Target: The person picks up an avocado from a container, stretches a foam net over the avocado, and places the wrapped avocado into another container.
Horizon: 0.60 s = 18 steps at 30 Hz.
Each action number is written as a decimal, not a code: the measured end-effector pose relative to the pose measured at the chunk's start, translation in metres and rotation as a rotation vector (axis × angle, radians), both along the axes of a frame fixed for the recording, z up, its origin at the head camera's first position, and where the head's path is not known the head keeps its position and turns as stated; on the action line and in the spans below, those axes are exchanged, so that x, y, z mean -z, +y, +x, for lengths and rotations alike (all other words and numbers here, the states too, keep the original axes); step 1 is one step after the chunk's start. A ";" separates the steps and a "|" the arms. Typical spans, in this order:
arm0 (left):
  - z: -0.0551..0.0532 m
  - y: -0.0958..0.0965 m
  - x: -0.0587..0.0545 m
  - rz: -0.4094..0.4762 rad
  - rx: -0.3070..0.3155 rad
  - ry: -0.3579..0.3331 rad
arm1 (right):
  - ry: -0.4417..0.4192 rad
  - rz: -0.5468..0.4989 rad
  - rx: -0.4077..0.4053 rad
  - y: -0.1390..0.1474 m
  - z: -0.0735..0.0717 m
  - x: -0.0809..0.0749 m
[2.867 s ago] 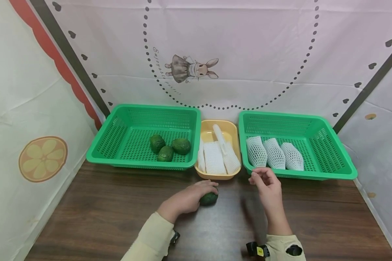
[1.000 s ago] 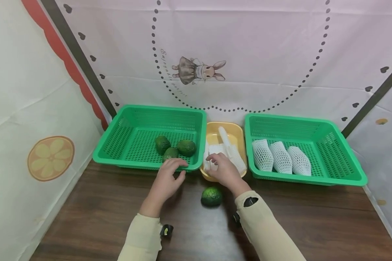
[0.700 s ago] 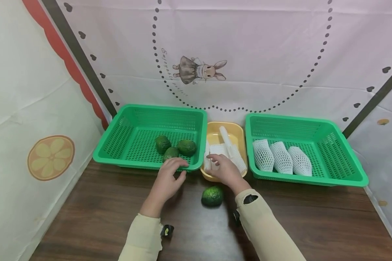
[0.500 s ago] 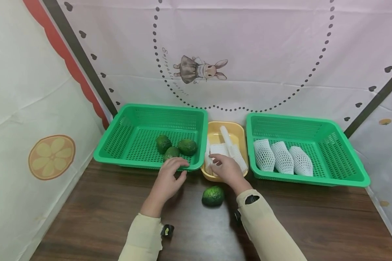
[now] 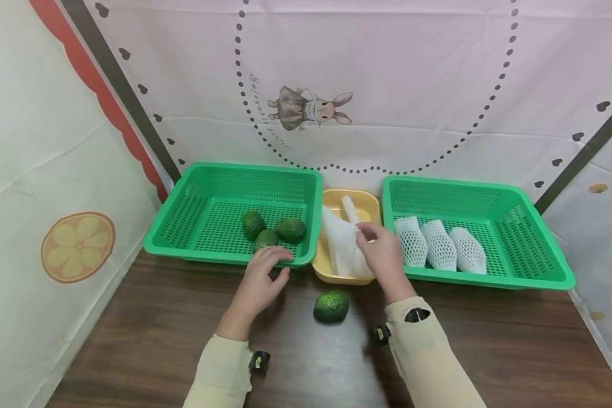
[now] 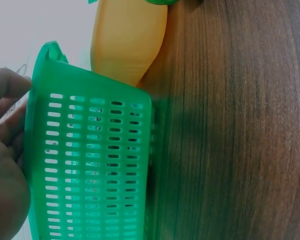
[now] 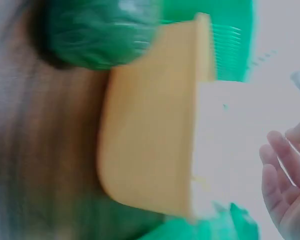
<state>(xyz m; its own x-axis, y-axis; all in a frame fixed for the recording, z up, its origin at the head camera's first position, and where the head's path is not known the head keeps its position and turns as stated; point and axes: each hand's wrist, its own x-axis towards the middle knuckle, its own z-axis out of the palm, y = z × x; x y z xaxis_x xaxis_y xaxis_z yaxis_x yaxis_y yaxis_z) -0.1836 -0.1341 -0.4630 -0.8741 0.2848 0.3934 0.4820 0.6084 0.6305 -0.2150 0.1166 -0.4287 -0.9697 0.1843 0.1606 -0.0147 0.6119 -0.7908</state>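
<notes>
My right hand [image 5: 385, 255] pinches a white foam net sleeve [image 5: 343, 241] between thumb and fingers, over the yellow tray [image 5: 344, 280]. The sleeve slants across the tray, its far-left corner lifted. My left hand [image 5: 257, 280] lies at the front rim of the left green basket [image 5: 219, 256], fingers loosely bent over it; the left wrist view shows the fingers [image 6: 10, 85] beside the basket's edge. A dark green avocado [image 5: 331, 306] lies on the table in front of the tray, between my hands. It appears blurred at the top of the right wrist view.
Three avocados [image 5: 291, 230] sit in the left basket, one partly behind my left hand. The right green basket [image 5: 530, 243] holds three net-wrapped pieces [image 5: 441, 245] along its left side. Another white sleeve [image 5: 350, 209] lies in the tray. A printed cloth [image 5: 413, 85] hangs behind.
The left hand let go of the avocado and moved to the left basket's rim. The right hand reached into the tray, then drew right and up, bringing a foam net sleeve with it.
</notes>
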 end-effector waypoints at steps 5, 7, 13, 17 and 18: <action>0.001 0.001 -0.001 0.029 -0.009 -0.013 | 0.006 -0.186 0.073 0.017 0.020 -0.023; 0.003 0.003 -0.004 0.054 -0.025 -0.014 | 0.024 -0.267 0.057 0.021 0.030 -0.029; 0.010 0.016 -0.023 0.143 -0.020 0.180 | -0.007 -0.379 -0.036 0.022 0.053 -0.038; 0.012 0.028 -0.039 0.079 0.079 0.341 | -0.019 -0.446 -0.100 0.017 0.059 -0.035; 0.013 0.031 -0.042 0.037 0.110 0.363 | -0.020 -0.468 -0.117 0.016 0.060 -0.034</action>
<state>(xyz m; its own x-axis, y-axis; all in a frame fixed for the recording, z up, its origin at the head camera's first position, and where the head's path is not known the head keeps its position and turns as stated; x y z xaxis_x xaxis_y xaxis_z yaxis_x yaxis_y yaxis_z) -0.1710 -0.1033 -0.4211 -0.6411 0.3490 0.6835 0.7391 0.5207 0.4274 -0.1555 0.1326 -0.3947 -0.9902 0.1220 0.0678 -0.0445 0.1850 -0.9817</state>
